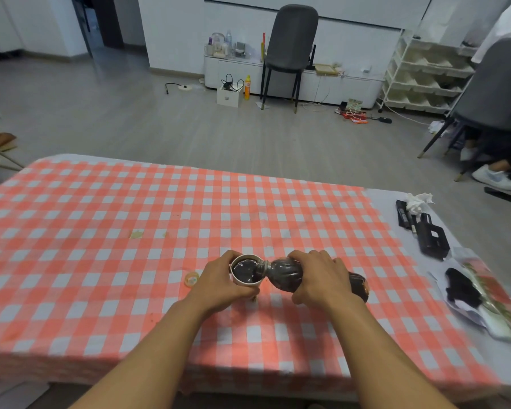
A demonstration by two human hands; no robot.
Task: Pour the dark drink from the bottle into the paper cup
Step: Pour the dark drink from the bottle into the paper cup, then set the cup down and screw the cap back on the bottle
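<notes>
A white paper cup [246, 271] stands on the red-and-white checked tablecloth [130, 261], near the front middle. It holds dark drink close to its rim. My left hand [219, 281] is wrapped around the cup's left side. My right hand [319, 278] grips a clear plastic bottle [283, 274] of dark drink, tipped almost flat, base to the right. The bottle's open neck rests at the cup's right rim, over the liquid. A small yellowish cap [191, 278] lies on the cloth just left of my left hand.
At the table's right end lie black devices [425, 231], a crumpled white tissue [419, 202] and a bag with a dark item [466, 290]. Beyond the table are a grey chair [289, 48], a low white cabinet [307, 78], and a seated person's legs [490, 169] at far right.
</notes>
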